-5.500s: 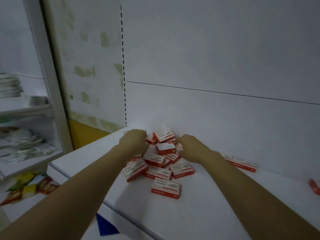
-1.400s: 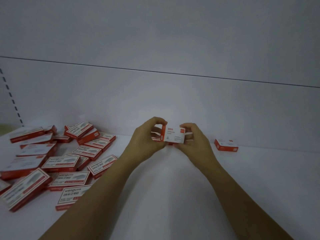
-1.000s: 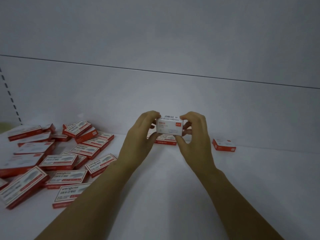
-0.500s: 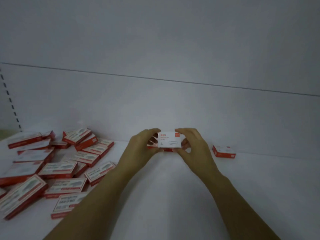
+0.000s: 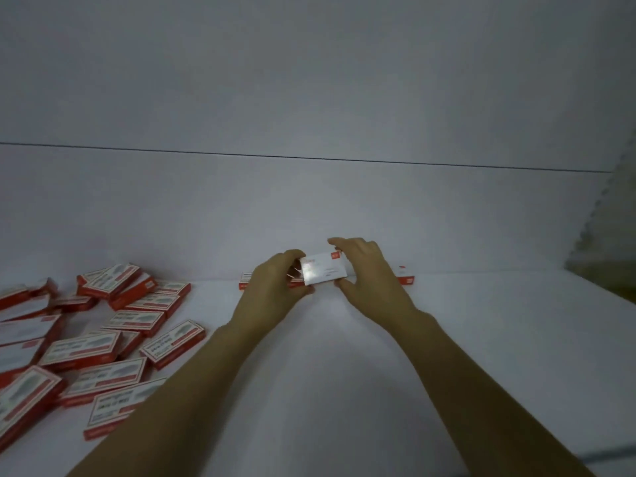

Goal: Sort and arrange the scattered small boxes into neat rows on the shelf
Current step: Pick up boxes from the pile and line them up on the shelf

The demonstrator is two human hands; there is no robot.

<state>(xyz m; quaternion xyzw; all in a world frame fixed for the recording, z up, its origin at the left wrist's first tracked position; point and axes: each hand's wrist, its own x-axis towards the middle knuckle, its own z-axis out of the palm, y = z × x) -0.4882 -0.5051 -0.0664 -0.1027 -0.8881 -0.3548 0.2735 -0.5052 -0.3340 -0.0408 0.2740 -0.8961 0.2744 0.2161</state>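
Note:
A small white and red box (image 5: 323,269) is held between both hands just above the white shelf (image 5: 344,373), close to the back wall. My left hand (image 5: 275,287) grips its left end and my right hand (image 5: 368,270) pinches its right end with thumb below and fingers above. Under and behind the hands lie flat red boxes: one edge (image 5: 246,281) shows left of my left hand, another (image 5: 406,275) right of my right hand. A scattered pile of several red and white boxes (image 5: 103,332) covers the shelf's left part.
The white back panel (image 5: 309,208) rises directly behind the hands. The shelf's front edge (image 5: 602,457) shows at the lower right. A dim, blurred surface (image 5: 605,235) stands at the far right.
The view has swung right, away from the pile. Both hands carried the white box to the right and down, closer to the back wall and the flat box at the right.

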